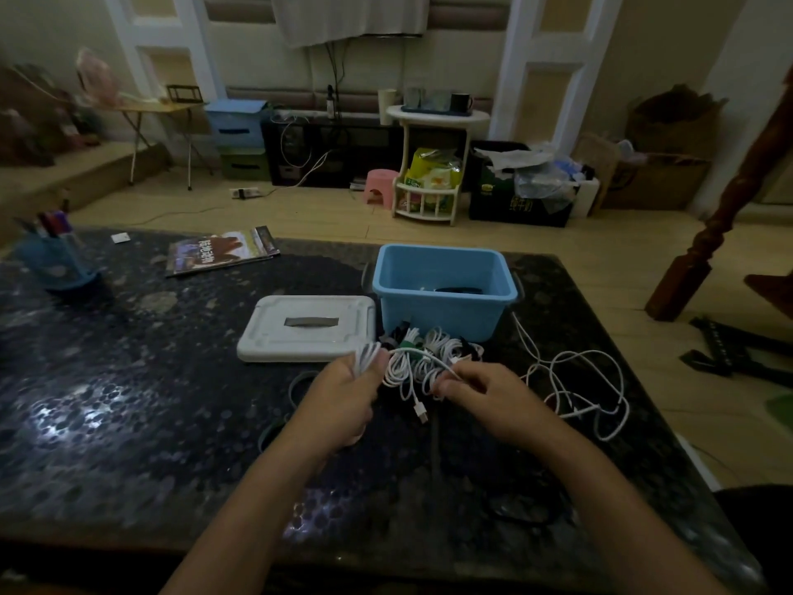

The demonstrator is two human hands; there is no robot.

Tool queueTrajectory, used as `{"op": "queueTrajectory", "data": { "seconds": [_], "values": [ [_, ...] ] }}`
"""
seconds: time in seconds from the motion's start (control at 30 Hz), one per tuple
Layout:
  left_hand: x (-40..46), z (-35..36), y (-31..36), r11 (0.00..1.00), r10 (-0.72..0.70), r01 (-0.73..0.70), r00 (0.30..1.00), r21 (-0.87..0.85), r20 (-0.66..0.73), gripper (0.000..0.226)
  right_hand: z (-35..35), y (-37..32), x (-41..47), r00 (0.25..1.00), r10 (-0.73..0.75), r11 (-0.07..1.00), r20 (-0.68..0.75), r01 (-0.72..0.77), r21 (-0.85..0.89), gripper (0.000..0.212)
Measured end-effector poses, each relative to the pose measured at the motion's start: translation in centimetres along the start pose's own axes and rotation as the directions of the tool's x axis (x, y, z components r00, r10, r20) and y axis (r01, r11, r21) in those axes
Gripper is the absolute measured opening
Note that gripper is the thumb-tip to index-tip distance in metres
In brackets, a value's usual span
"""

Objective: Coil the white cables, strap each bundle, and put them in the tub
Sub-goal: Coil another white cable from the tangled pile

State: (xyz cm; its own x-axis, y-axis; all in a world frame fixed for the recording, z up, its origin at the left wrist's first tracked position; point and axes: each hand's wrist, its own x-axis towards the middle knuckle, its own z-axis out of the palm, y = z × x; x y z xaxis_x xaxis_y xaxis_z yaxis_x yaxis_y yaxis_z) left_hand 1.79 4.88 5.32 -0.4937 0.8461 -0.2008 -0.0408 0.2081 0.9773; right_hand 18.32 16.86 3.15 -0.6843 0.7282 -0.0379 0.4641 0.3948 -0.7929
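While the coiling was under way: both hands worked over a dark table (128,401), in front of a blue tub (446,289).
Left hand (343,401): its fingers were curled round a bunch of white cable loops (364,356), which stuck up above the fist.
Right hand (480,397): thumb and fingers pinched a white strand (429,360) that ran across to the loops in the left hand.
Bundles (433,345): several coiled white cables lay together just in front of the tub, between the hands; dark straps, and one green one, seemed to be round some of them, though the dim light made this hard to tell.
Loose cable (588,380): it sprawled uncoiled on the table to the right of the right hand, not yet dealt with.
Plug (420,412): one cable end lay on the table between the wrists.
Tub: it stood open, with something dark at the bottom; what it was I could not tell.
Lid (307,328): white, flat on the table, left of the tub.
Step in hand: judged to be winding one cable into the left hand's coil.
Next move: likely to feed the pinched strand round the loops, keeping the left grip firm so the coil held its shape, then to strap it.
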Motion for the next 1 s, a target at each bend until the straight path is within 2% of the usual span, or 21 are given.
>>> {"op": "queueTrajectory", "data": {
  "seconds": [0.13,0.3,0.47,0.57,0.63,0.73,0.87,1.0],
  "values": [
    [-0.4,0.0,0.5,0.997,-0.068,0.069,0.997,-0.046,0.023,0.036,0.4,-1.4,-0.5,0.995,-0.081,0.996,-0.053,0.083,0.041,0.033],
    [-0.5,0.3,0.7,0.998,-0.046,0.044,0.998,-0.044,-0.041,0.042,3.0,-2.7,-1.6,0.971,-0.228,0.973,-0.075,0.225,-0.046,0.026],
    [-0.9,0.4,0.9,0.997,0.057,-0.055,0.998,0.06,-0.041,0.055,4.8,-3.1,-1.8,0.951,-0.303,0.952,-0.069,0.298,-0.074,0.023],
    [-1.0,0.8,0.9,0.995,0.095,-0.094,0.994,0.032,-0.05,0.032,5.3,-3.3,-1.9,0.948,-0.302,0.953,-0.097,0.298,-0.057,0.021],
    [-0.8,1.1,0.8,0.993,0.102,-0.095,0.991,0.076,-0.082,0.021,5.5,-3.7,-2.0,0.939,-0.326,0.945,-0.111,0.32,-0.073,0.021],
    [-0.5,1.1,0.8,0.982,0.11,-0.075,0.973,0.175,-0.204,0.019,5.6,-3.8,-2.1,0.942,-0.326,0.937,-0.073,0.312,-0.158,0.025],
    [0.3,0.0,0.6,0.99,0.141,-0.129,0.943,0.06,-0.3,0.035,4.8,-3.0,-2.0,0.976,-0.217,0.947,0.018,0.215,-0.24,0.032],
    [0.4,0.3,0.6,0.978,0.14,-0.176,0.953,-0.114,-0.27,0.032,6.0,-3.1,-2.6,0.965,-0.223,0.936,0.139,0.251,-0.245,0.024]
  ]
}}
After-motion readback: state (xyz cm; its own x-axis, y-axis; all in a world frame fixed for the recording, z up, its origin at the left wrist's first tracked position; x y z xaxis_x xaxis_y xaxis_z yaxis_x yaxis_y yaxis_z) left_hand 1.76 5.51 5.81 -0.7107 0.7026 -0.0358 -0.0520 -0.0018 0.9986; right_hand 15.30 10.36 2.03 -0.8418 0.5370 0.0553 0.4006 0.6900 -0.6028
